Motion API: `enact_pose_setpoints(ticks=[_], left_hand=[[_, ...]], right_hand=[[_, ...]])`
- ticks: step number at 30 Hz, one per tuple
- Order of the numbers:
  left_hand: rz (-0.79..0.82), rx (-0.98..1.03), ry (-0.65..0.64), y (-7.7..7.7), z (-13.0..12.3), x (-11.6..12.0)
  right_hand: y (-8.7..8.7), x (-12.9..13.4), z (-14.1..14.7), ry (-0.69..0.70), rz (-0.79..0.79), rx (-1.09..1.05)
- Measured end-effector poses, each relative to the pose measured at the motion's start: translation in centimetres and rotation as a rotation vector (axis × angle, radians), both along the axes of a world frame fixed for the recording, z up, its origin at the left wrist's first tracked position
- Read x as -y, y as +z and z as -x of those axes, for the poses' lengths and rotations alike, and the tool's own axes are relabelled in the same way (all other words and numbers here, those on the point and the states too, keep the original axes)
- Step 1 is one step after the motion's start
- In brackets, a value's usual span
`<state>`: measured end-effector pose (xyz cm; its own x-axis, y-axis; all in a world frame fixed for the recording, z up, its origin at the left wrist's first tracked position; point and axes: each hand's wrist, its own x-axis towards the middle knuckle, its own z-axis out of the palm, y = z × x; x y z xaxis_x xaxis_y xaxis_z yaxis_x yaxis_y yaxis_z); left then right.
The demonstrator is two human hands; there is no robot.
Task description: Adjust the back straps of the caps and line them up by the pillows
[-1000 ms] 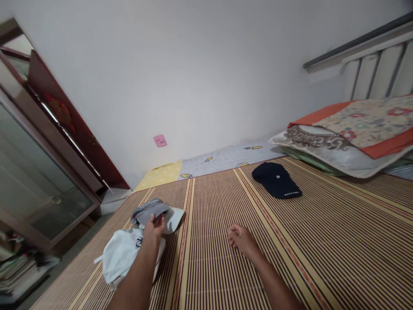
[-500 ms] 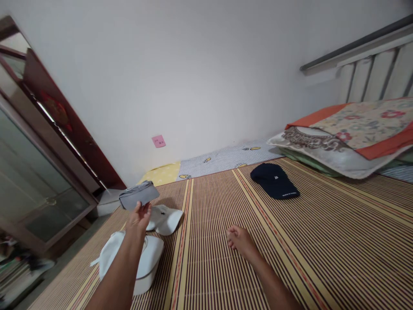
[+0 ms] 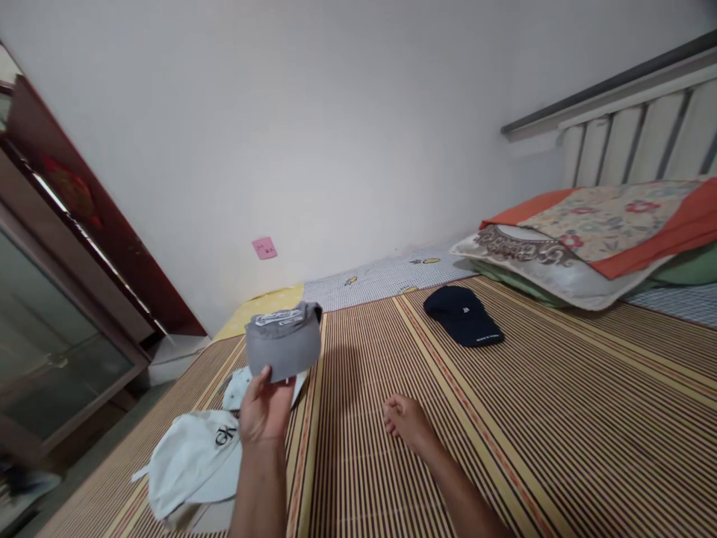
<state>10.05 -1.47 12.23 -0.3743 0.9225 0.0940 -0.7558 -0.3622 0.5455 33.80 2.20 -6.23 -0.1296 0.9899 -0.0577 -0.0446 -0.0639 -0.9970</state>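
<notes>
In the head view, the left hand grips the gray cap by its brim, thumb on top and fingers beneath, holding it up over the striped mat near the white cap. The right hand, loosely curled with nothing visible in it, is by the mat, apart from the navy cap. The gray cap looks light, with a soft crown that may fold and a stiffer brim that should give the surer hold.

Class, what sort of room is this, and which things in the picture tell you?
Probably a bedroom: pillows lie at one end of a striped mat, with a patterned sheet showing beneath its edge.
</notes>
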Motion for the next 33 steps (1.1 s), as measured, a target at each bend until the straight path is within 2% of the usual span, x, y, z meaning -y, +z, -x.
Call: enact_pose_setpoints(ticks=[4, 9, 11, 13, 16, 21, 27, 33], left_hand=[[0.048, 0.109, -0.124, -4.6, -3.2, 0.1], [-0.010, 0.137, -0.288, -11.3, -4.8, -0.5], [-0.031, 0.158, -0.287, -13.4, -5.1, -0.7], [-0.035, 0.168, -0.305, -14.9, -5.3, -0.8], [-0.059, 0.171, -0.354, -16.0, -5.6, -0.8], [-0.092, 0.199, -0.384, -17.0, -6.4, -0.5], [-0.011, 0.228, -0.436, -16.9, -7.6, 0.1], [-0.020, 0.208, -0.484, -17.1, -9.1, 0.4]], right_hand=[[-0.2, -0.4, 0.0, 0.000, 0.033, -0.074], [-0.6, -1.4, -0.1, -0.003, 0.117, -0.201], [-0.7, -1.6, -0.2, -0.004, 0.140, -0.252], [-0.7, -1.5, -0.3, -0.007, 0.149, -0.303], [-0.7, -1.1, -0.3, -0.007, 0.160, -0.369], [-0.6, -0.6, -0.1, -0.010, 0.194, -0.450], [0.2, -1.0, -0.4, -0.026, 0.224, -0.571], [2.2, -0.7, -1.5, -0.023, 0.158, -0.685]])
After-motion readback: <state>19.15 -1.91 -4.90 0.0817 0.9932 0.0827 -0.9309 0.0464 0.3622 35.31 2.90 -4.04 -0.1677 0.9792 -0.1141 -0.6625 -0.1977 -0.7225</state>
